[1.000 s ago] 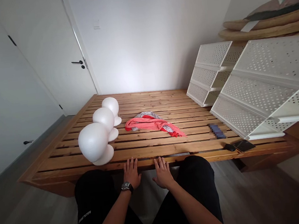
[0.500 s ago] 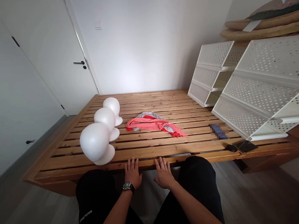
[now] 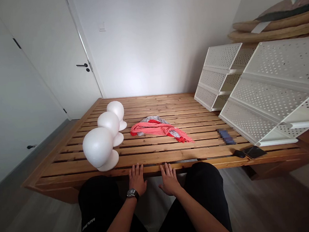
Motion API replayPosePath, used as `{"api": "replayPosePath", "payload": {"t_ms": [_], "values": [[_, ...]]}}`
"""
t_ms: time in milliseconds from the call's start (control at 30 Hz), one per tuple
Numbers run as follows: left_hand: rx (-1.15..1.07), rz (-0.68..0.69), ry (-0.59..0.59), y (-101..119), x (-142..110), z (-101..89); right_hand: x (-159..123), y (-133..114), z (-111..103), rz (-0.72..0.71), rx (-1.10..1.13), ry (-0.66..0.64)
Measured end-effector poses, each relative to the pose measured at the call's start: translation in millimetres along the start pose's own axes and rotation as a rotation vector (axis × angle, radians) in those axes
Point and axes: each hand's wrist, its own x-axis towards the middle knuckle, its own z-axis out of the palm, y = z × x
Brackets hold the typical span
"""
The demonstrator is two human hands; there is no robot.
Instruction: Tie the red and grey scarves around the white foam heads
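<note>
My left hand (image 3: 137, 179), with a watch on its wrist, and my right hand (image 3: 169, 179) lie flat side by side on the near edge of a slatted wooden bed frame (image 3: 148, 157). Both hands are open and hold nothing. Three white foam mannequin heads stand in a row on the left: the nearest (image 3: 99, 148), the middle one (image 3: 109, 123) and the farthest (image 3: 116, 110). A red scarf (image 3: 160, 128) lies crumpled with a grey cloth (image 3: 152, 119) in the middle of the slats, well beyond my fingers.
Two white perforated shelf units (image 3: 274, 91) lie tilted on the frame's right side. A dark phone (image 3: 254, 151) and a small black object (image 3: 239, 153) rest near the right front edge. A white door (image 3: 61, 56) stands at the back left.
The view has shifted slightly. My hands stay flat on the frame's edge and nothing on the slats has moved.
</note>
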Motion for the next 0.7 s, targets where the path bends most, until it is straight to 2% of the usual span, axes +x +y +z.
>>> {"api": "replayPosePath", "payload": {"t_ms": [700], "values": [[-0.015,-0.005,-0.008,1.5,-0.2,-2.0,0.4,1.3,1.6,-0.003,0.003,0.004]]}}
